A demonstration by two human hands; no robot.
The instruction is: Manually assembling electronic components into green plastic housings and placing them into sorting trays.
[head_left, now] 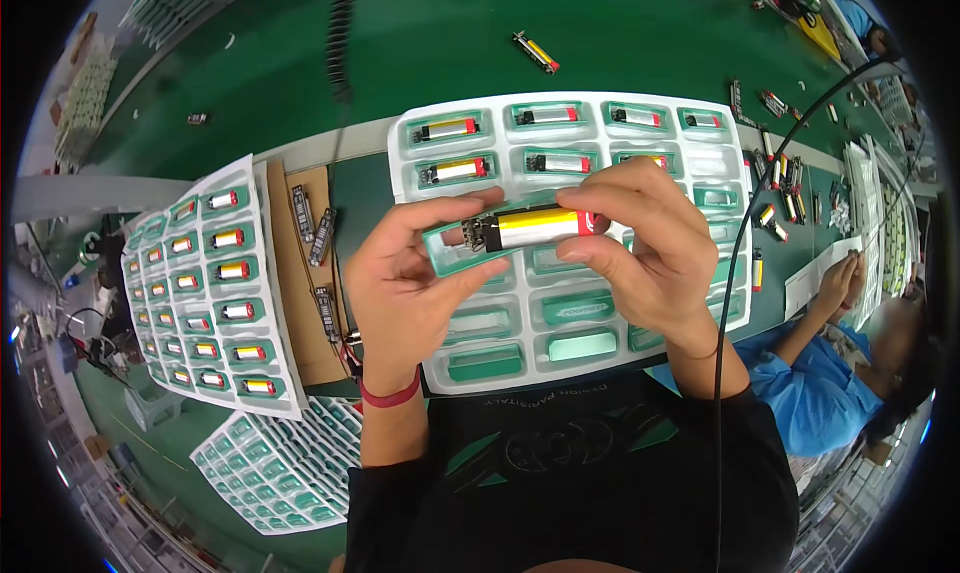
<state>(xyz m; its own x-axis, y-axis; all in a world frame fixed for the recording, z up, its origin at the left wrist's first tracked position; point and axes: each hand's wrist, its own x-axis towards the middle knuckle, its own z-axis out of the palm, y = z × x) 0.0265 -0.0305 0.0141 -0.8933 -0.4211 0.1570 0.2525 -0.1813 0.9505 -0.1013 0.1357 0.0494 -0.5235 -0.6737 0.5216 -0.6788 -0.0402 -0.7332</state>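
In front of my chest, my left hand (400,283) grips a translucent green plastic shell (440,257) between thumb and fingers. A cylindrical battery cell (535,227) with a yellow and silver wrap, a red end and a small circuit board at its left end lies along the shell, apparently partly inside. The thumb and fingers of my right hand (655,243) pinch its red end. Below both hands is a white tray (408,151) with green pockets. Its far pockets hold similar cells in shells; several nearer ones show only green shells. My hands hide part of the middle.
At left, a second white tray (284,348) full of cells stands beside brown cardboard (290,308) with loose circuit parts. Stacked trays (275,478) sit lower left. A black cable (722,363) hangs right of my hand. A co-worker in blue (815,398) sits at right, near scattered cells.
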